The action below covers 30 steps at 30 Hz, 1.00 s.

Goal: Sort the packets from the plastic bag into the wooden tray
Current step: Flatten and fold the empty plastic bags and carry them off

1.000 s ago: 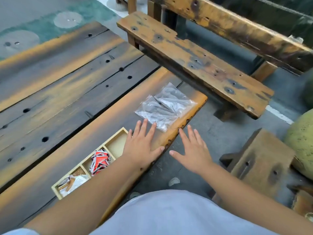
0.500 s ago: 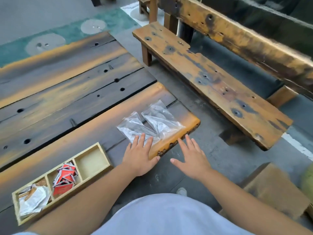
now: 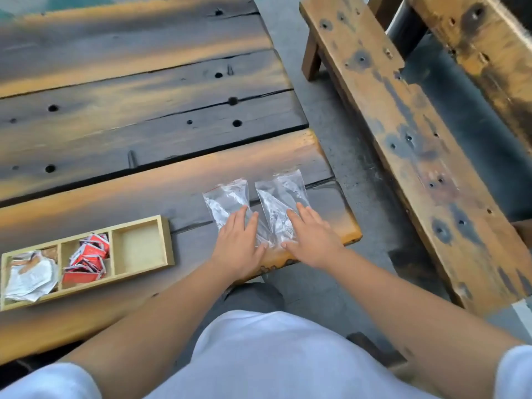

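Both hands lie flat, fingers straight: left hand [image 3: 237, 244] on one bag [image 3: 227, 201], right hand [image 3: 312, 240] on the other bag [image 3: 283, 194]. Bags run lengthwise away from the fingers, seemingly empty; tray [image 3: 165, 240] lies leftward.

Two clear plastic bags lie flat on the tabletop [image 3: 172, 180] near its right corner, side by side and almost parallel: the left bag [image 3: 226, 198] and the right bag [image 3: 283, 192]. Both look crumpled and shiny; what is inside them cannot be told. The wooden tray [image 3: 168, 240] lies flat to the left of the bags, near the front edge. It is long, pale, and has three compartments. The left compartment holds white packets [image 3: 28, 276], the middle one holds red packets [image 3: 87, 259], and the right one shows only its bare bottom.
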Motion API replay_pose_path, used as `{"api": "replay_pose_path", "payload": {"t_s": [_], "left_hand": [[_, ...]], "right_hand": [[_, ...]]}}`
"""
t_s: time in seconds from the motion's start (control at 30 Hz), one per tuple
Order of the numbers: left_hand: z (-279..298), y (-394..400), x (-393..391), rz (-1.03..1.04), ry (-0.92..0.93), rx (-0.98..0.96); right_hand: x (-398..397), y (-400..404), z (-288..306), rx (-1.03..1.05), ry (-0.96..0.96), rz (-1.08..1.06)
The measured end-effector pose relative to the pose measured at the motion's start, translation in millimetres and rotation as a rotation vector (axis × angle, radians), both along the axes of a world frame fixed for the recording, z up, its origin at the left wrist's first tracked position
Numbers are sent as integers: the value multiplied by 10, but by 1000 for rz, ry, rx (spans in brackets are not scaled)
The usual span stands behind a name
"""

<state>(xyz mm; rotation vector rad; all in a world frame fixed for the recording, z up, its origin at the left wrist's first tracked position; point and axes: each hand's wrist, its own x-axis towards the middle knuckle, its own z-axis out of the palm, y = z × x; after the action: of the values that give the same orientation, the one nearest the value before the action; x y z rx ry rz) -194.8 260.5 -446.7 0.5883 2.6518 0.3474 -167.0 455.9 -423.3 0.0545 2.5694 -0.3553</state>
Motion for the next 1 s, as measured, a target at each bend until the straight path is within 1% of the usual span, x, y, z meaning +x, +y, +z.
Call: {"api": "replay_pose_path", "payload": {"t_s": [0.13, 0.23, 0.33, 0.4, 0.47, 0.53, 0.63, 0.7, 0.87, 1.0], "left_hand": [[-155, 214, -230, -32, -37, -16], [-300, 363, -375, -91, -91, -98], [-419, 462, -468, -88, -169, -195], [-473, 510, -490, -94, -179, -259], [-496, 558, -495, -98, -177, -283], [-459, 599, -459, -55, -160, -262], [-372, 695, -390, 55, -84, -199], [-325, 818, -348, 93, -54, -236], [-260, 1117, -272, 252, -102, -364], [-296, 1293, -213, 357, -164, -390]], "right_hand": [[-348, 108, -145, 53, -29, 105], [-581, 216, -206, 120, -78, 209], [-793, 340, -315, 175, -127, 281], [-895, 424, -411, 198, -177, 310], [-981, 498, -479, 206, -207, 352], [-1053, 552, -506, 206, -154, 400], [-1211, 635, -498, 131, -52, 419], [-1328, 665, -501, 106, -37, 450], [-1620, 698, -516, 104, -50, 470], [-1758, 750, -554, 104, 55, 531]]}}
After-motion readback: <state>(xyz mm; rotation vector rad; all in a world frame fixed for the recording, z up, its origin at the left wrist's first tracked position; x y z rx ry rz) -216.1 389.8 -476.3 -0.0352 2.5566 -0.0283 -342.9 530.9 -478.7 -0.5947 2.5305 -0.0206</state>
